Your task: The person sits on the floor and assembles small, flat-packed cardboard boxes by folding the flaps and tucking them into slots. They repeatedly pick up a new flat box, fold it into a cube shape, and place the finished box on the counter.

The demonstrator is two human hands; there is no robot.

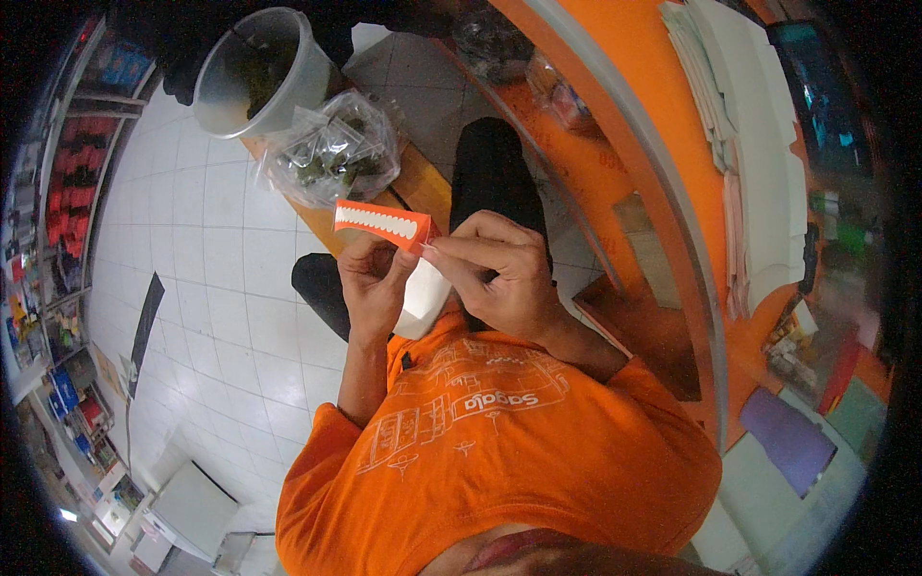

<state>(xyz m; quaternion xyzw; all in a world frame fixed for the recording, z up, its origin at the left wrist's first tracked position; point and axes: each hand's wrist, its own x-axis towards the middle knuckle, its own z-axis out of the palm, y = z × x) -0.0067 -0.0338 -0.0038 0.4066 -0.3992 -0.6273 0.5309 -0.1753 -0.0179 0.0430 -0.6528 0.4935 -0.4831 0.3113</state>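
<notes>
A small orange-and-white paper carton [389,225], with a row of white scallops along its orange side, is held up in front of my lap. My left hand [371,278] grips it from below, the thumb pressed near the orange side. At its right corner, the fingertips of my right hand [499,271] pinch the edge. A pale white surface [423,298] shows between my hands, apparently part of the same carton; my fingers hide how it joins on. Just beyond my hands lies a clear plastic bag [336,149] with dark green contents.
The bag rests on a wooden bench [429,182], beside a translucent bucket [293,113] holding dark green matter. To my right curves an orange counter [663,86] with stacked papers [706,106] and a screen [831,96]. Stocked shelves [82,182] stand along the left.
</notes>
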